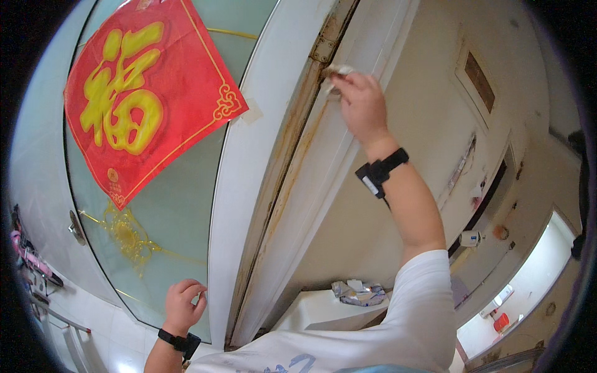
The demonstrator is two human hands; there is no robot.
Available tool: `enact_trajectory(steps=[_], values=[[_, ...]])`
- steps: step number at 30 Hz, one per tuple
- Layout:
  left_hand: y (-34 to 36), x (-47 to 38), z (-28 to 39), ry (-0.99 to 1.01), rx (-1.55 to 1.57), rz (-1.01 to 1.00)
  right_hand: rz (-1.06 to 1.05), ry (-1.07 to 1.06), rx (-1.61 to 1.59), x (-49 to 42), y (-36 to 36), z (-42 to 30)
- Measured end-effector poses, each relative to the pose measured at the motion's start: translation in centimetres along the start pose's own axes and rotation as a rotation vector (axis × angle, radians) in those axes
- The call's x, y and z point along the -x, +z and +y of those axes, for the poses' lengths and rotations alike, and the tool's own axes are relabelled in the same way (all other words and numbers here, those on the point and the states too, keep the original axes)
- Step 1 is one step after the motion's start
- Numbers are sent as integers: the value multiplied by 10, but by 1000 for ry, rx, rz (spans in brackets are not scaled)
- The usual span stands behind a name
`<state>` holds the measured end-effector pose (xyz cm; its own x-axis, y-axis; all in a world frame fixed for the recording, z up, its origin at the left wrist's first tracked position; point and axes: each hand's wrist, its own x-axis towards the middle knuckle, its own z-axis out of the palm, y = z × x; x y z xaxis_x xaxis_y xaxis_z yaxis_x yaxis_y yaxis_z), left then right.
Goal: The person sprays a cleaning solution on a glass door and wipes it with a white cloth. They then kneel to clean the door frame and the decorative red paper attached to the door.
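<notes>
My right hand (364,105) is raised, gripping a crumpled, dirty white cloth (336,77) at the door frame (322,126), just below a metal hinge (323,49). Rusty brown stains run down the gap along the hinge side. My left hand (183,303) hangs low before the frosted glass door (186,186); its fingers are curled, thumb and forefinger nearly touching, and nothing shows between them. A red paper sheet with a large gold character (186,93) is stuck on the glass. Both wrists wear black straps.
A white cabinet (308,307) with a crumpled plastic package (358,293) on it stands beyond the frame. The door handle (76,228) is at left, with a pink bicycle (35,261) behind. At far right, a red bucket (501,321) shows through an opening.
</notes>
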<state>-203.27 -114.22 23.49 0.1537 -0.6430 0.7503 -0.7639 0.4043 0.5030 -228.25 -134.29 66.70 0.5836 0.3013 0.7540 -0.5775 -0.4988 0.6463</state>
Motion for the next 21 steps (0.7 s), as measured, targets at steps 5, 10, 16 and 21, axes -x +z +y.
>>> enact_trajectory(steps=[5,10,16,21], values=[[-4,13,10,-26,48,-41,-129,-10,-138,56,3,-51],[-13,23,21,-18,0,-59,-171,-127,-159,71,-2,-62],[-18,20,22,-49,-23,-76,99,1,-4,2,6,-13],[-11,19,24,-53,-19,-93,56,-81,7,42,16,-38]])
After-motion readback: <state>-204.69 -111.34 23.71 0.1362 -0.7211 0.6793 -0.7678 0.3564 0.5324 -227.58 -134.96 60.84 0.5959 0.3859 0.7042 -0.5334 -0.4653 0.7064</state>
